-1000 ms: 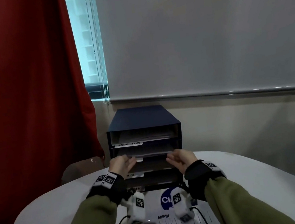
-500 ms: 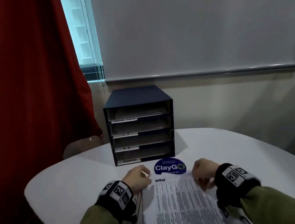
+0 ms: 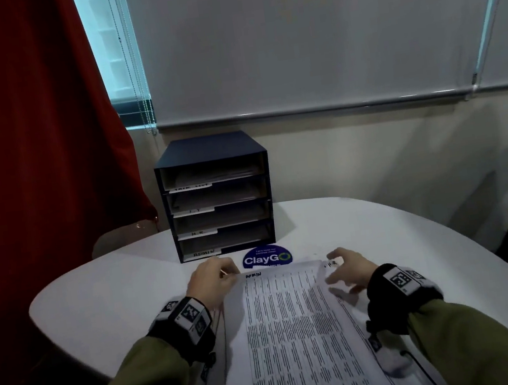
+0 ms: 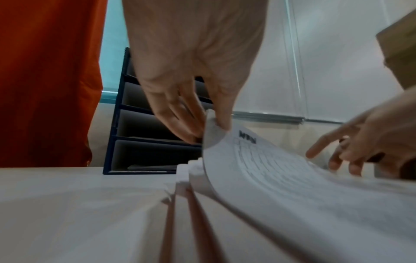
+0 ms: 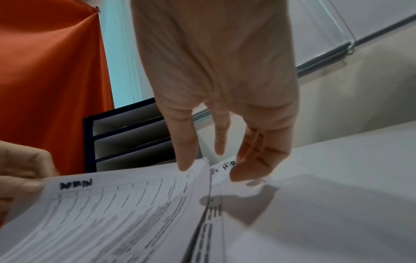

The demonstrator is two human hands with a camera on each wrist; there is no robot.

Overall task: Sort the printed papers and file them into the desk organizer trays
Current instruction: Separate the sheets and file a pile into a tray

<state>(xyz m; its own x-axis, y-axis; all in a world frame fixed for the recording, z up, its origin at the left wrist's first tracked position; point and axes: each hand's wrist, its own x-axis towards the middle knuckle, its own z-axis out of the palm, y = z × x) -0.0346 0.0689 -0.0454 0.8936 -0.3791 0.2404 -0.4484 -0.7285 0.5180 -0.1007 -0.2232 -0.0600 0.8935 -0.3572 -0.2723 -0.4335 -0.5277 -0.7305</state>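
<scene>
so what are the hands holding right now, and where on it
The left hand pinches the top sheet at its far left corner. The right hand holds nothing.

The desk organizer [image 3: 216, 197] stands at the far side of the bench [image 3: 104, 298], its four open tray mouths facing the person, each with papers lying low and room above them. Between it and the stack of papers [image 3: 298, 333] lies only a flat round sticker [image 3: 267, 256]. The left hand [image 3: 211, 283] and right hand [image 3: 350, 271] flank the stack's far edge. A red curtain [image 3: 29, 158] hangs close on the left; bare bench surface extends on both sides.
</scene>
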